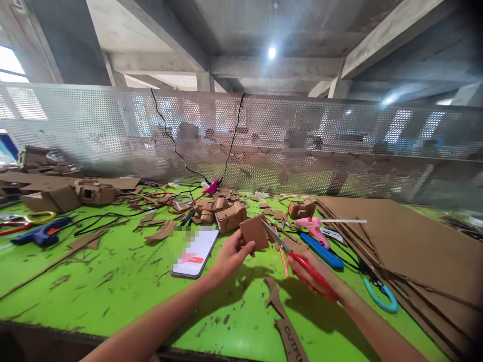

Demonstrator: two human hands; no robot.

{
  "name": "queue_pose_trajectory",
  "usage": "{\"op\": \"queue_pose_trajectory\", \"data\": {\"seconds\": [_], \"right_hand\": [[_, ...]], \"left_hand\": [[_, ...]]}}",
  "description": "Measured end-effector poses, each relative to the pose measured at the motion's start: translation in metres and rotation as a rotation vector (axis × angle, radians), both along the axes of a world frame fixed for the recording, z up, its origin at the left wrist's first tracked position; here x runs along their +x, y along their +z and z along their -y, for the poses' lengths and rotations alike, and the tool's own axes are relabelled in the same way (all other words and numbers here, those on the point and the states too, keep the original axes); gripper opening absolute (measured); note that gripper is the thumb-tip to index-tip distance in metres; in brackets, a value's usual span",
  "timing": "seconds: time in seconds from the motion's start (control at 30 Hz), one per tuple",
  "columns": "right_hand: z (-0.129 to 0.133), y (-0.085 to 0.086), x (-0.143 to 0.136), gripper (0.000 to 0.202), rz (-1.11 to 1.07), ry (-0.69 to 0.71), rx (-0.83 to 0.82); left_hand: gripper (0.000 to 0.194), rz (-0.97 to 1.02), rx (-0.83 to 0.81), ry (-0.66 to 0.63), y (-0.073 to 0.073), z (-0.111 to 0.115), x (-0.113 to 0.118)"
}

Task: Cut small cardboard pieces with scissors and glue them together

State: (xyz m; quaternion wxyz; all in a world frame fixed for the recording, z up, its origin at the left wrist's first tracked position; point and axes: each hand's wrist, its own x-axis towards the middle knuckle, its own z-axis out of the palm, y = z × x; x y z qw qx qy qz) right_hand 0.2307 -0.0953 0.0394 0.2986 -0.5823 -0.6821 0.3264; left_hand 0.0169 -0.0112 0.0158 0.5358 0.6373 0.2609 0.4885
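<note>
My left hand [234, 254] pinches a small square piece of cardboard [255, 232] between thumb and fingers, above the green table. Red-handled scissors [313, 274] are gripped in my right hand [307, 269]. Their blades reach up to the right edge of the cardboard piece; whether they bite into it I cannot tell. Just beyond my left hand sits a boxy cardboard model [231, 217]. A phone [196, 251] with a lit screen lies left of that hand. Below the scissors lies a torn cardboard strip [285, 322] with printed letters.
Right of my hands lie a pink glue gun [315, 229], a blue cutter [322, 251] and a teal coiled cord [381, 295]. Large cardboard sheets [415, 241] cover the right side. A blue glue gun [41, 234] lies far left. Behind stands a perforated metal screen [271, 151].
</note>
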Motion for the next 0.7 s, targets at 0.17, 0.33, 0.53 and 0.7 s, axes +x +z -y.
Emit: {"op": "queue_pose_trajectory", "data": {"seconds": [0.17, 0.33, 0.53, 0.7], "right_hand": [[-0.005, -0.009, 0.001, 0.037, 0.099, 0.150, 0.170], [-0.001, -0.010, -0.002, 0.036, 0.290, 0.075, 0.195], [0.001, -0.007, -0.002, 0.033, 0.231, 0.157, 0.164], [0.001, -0.006, -0.003, 0.034, 0.220, 0.126, 0.176]], "left_hand": [[0.045, -0.041, 0.002, 0.053, -0.005, 0.003, 0.002], [0.039, -0.061, 0.052, 0.237, -0.009, 0.003, 0.004], [0.043, 0.042, 0.019, 0.335, 0.006, 0.000, -0.004], [0.041, 0.122, -0.034, 0.232, 0.015, 0.002, -0.005]]}}
